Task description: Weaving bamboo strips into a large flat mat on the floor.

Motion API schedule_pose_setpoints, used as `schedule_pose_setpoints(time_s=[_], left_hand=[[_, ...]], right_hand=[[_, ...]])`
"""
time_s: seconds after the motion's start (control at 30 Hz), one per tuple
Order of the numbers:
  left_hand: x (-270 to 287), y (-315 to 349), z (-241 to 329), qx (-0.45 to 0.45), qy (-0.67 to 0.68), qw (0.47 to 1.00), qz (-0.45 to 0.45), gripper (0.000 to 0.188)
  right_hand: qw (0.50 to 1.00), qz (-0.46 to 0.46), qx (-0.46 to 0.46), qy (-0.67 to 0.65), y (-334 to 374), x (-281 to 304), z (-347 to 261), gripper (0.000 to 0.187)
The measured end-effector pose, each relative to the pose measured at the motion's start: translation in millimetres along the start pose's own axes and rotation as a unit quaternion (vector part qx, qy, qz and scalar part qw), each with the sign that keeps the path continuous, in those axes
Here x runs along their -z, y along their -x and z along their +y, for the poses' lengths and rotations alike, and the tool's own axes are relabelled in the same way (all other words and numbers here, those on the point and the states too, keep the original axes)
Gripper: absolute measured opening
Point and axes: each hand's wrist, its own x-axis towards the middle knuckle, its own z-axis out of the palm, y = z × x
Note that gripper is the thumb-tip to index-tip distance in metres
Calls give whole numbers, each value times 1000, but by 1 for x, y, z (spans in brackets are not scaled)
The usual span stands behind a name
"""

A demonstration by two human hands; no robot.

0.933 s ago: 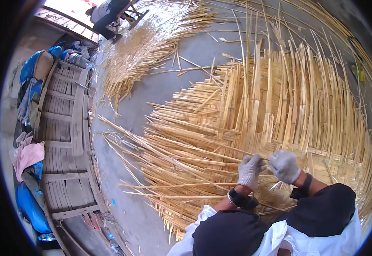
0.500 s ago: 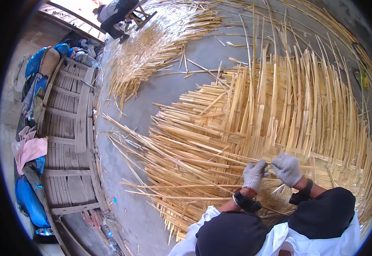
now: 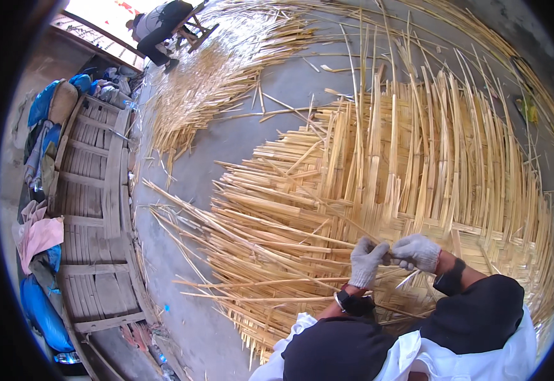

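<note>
Both gloved hands are sitting slightly farther right than a moment ago. Left hand (image 3: 367,261) and right hand (image 3: 418,251) are meeting fingertip to fingertip, fingers pinching together on a thin bamboo strip (image 3: 328,216) running far-left across the woven bamboo mat (image 3: 416,159). Loose strips (image 3: 220,76) are lying far left, beside a wooden bench (image 3: 96,209).

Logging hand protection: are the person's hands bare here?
No: both the left hand and right hand wear grey knit gloves while gripping a bamboo strip.
</note>
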Motion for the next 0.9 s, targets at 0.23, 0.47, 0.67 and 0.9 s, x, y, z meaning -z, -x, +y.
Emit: schedule_pose_setpoints(time_s=[0.23, 0.47, 0.67, 0.9], left_hand=[[-5, 0, 6, 40, -11, 997, 60, 15], [-3, -2, 9, 22, -46, 998, -26, 12], [-10, -1, 5, -12, -90, 996, 27, 11], [-3, -6, 13, -11, -17, 997, 79, 18]], right_hand=[[963, 114, 175, 172, -2, -14, 3, 20], [834, 231, 314, 390, -4, -12, 8, 18], [824, 179, 295, 450, -4, -13, 6, 24], [801, 181, 348, 452, -4, -20, 1, 25]])
